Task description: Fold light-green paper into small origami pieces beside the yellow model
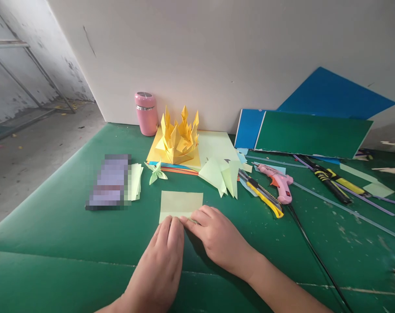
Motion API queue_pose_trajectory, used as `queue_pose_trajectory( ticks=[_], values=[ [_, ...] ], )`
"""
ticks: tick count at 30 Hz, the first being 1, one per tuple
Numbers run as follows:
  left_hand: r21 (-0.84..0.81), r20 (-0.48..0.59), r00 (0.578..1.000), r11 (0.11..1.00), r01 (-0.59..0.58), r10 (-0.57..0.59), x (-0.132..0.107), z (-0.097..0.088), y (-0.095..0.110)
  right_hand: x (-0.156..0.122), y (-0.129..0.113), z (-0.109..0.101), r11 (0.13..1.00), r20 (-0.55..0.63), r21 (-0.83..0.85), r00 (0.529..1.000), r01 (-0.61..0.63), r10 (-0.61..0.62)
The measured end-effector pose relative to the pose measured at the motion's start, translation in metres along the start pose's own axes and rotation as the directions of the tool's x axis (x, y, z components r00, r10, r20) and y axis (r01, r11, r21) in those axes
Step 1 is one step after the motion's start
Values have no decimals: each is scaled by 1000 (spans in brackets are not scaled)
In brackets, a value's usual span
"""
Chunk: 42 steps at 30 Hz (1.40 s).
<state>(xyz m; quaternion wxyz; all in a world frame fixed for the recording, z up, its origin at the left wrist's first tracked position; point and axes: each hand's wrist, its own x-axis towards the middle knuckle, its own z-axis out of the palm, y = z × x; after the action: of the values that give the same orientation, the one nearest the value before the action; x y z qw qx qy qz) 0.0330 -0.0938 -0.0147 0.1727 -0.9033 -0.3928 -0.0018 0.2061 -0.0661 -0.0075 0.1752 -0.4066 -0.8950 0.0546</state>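
Observation:
A pale green sheet of paper (181, 202) lies on the green table in front of me, with a faint crease running across it. My left hand (164, 252) has its fingers pressed together on the sheet's near edge. Beside it, my right hand (215, 239) is closed, its fingertips on the same edge and nearly touching the left ones. The near edge is partly hidden under my fingers. Just beyond the sheet sit a small folded green paper flower (157, 173) and several folded light green paper pieces (220, 176).
A yellow folded paper crown (178, 141) and a pink bottle (147, 114) stand at the back. On the right lie a yellow utility knife (264, 199), a pink glue gun (278, 180) with its cord, and pliers (330, 184). A blurred-out flat object (110, 180) lies left, beside small green sheets (136, 182).

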Motion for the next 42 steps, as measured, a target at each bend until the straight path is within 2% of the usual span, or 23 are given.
queue_pose_trajectory(
  ticks=[5,12,17,23,26,30,33,36,42],
  values=[
    [86,-53,993,991,-99,104,2,-2,-5,0,0,0,1000,-5,-6,1000,3,-3],
    [112,-122,990,992,-57,70,2,2,-3,0,-1,0,1000,-21,2,1000,2,-2],
    [98,-158,986,995,-38,53,-1,4,-2,-1,2,4,1000,-81,5,997,20,-19],
    [111,-86,990,988,-105,114,4,0,-7,-4,7,5,997,-195,-16,978,75,-77],
    [126,-8,991,984,-128,130,7,-3,-10,-4,8,3,991,-269,-49,954,124,-133],
    [104,135,977,978,-180,166,10,-8,-13,-2,6,1,989,-280,-51,948,141,-150],
    [80,202,964,978,-194,175,10,-10,-14,-2,6,2,991,-264,-24,956,128,-130],
    [76,218,963,981,-177,157,10,-10,-13,-3,6,4,995,-239,4,966,98,-95],
    [64,182,976,989,-132,118,10,-8,-12,-5,11,1,998,-244,30,968,61,-52]
  ],
)
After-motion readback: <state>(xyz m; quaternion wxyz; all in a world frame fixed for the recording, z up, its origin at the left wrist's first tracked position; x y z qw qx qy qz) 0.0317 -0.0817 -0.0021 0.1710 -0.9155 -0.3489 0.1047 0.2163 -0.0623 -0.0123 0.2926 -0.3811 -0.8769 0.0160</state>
